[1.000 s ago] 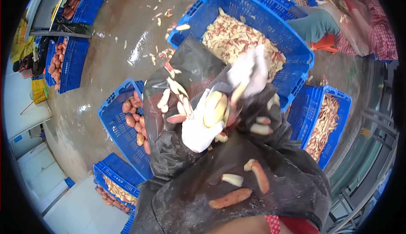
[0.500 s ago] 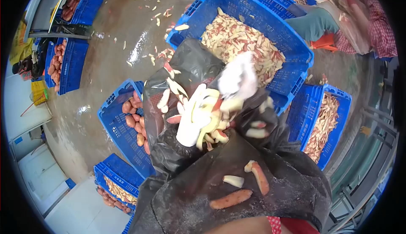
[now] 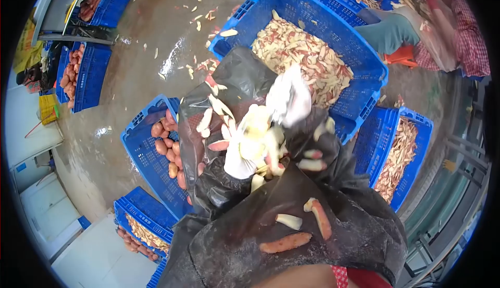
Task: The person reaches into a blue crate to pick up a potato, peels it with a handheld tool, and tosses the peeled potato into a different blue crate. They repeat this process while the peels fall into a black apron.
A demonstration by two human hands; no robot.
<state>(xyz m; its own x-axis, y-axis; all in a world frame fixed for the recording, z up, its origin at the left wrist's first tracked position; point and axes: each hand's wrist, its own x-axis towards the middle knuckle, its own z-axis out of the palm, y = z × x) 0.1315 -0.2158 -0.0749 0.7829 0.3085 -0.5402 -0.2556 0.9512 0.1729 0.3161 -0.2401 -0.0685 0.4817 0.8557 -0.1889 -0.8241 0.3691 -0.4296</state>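
My left hand (image 3: 240, 158), in a white glove, is closed around a pale peeled potato (image 3: 256, 124) above my lap. Close by at its upper right is my right hand (image 3: 289, 98), also white-gloved and blurred; its fingers are curled, and what they hold cannot be made out. Peel strips hang around and below the potato. More peels (image 3: 219, 106) lie on the black plastic over my legs, and a few reddish strips (image 3: 285, 242) rest on the black apron (image 3: 234, 246).
A blue crate of peels (image 3: 359, 48) stands ahead. Beside my legs are a crate of unpeeled potatoes (image 3: 148, 155) on the left and another peel crate (image 3: 385, 147) on the right. A co-worker's leg (image 3: 390, 30) shows at upper right. Peels litter the wet floor (image 3: 140, 80).
The potato and my left hand have turned, and the long white shape at the left hand now looks shorter and rounder. My right hand has shifted slightly left. The view has moved a little.
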